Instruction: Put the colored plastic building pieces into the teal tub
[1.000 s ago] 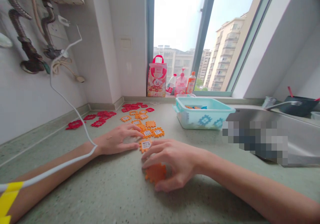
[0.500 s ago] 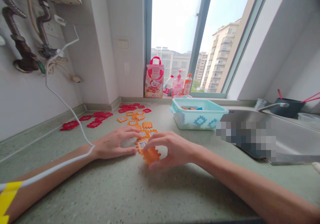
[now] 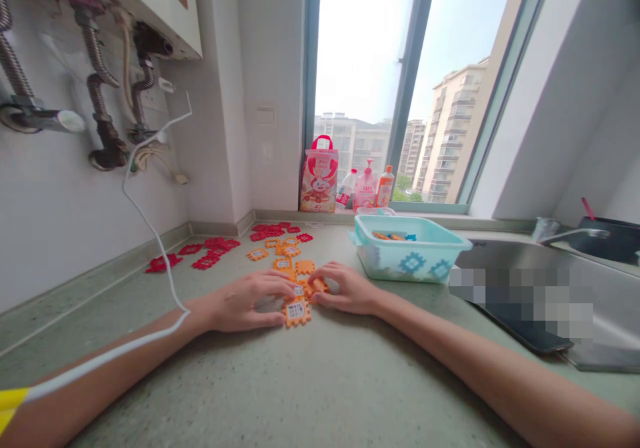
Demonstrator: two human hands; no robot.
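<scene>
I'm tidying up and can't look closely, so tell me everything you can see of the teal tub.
The tub is light teal, apparently translucent plastic, rectangular with rounded corners and a rim. It stands upright and open on the counter, beside the sink. Blue pieces show through its wall; orange ones show inside. Neither the left hand nor right hand touches it.

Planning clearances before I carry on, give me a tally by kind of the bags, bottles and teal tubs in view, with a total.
Bag: 1
Bottles: 3 (pink-capped bottle, pink pump bottle, orange bottle)
Teal tub: 1
Total: 5
</scene>
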